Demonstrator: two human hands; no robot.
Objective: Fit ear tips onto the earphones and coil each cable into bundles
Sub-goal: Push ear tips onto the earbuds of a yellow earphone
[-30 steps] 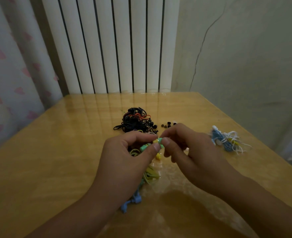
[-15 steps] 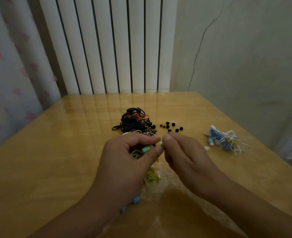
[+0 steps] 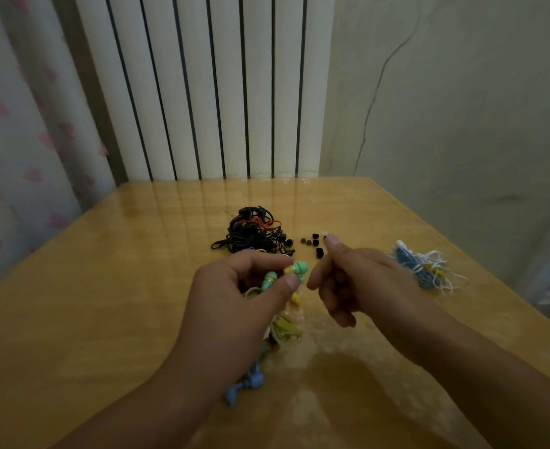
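Wooden table (image 3: 105, 303), glossy top, pushed against a white radiator (image 3: 209, 85) and a cracked wall; curtain on the left.

Head view, the only one:
- Left hand (image 3: 234, 306) pinches a green earbud (image 3: 299, 268) between thumb and forefinger. Bud sits at the fingertips, nozzle end pointing right and slightly away, toward the other hand. Second green bud (image 3: 269, 280) and yellow-green cable hang in the palm; a blue plug (image 3: 244, 384) trails below the wrist.
- Right hand (image 3: 358, 283) is off the bud, fingers loosely curled, forefinger stretched forward. Can't tell if anything is held.
- Loose ear tips (image 3: 314, 244): small dark cluster lying just beyond that forefinger, up and slightly left of it. One pale tip seems to sit right at the fingertip; too small to confirm.
- Right hand is clearly the nearer one to the tips; left is busy holding.
- Black cable tangle (image 3: 254, 233) just left of the tips, so approach from the right side looks cleaner.
- Blue-and-white bundle (image 3: 422, 270) further right, well apart, not in the path.
- Table edges distant from the work zone; open room all round.
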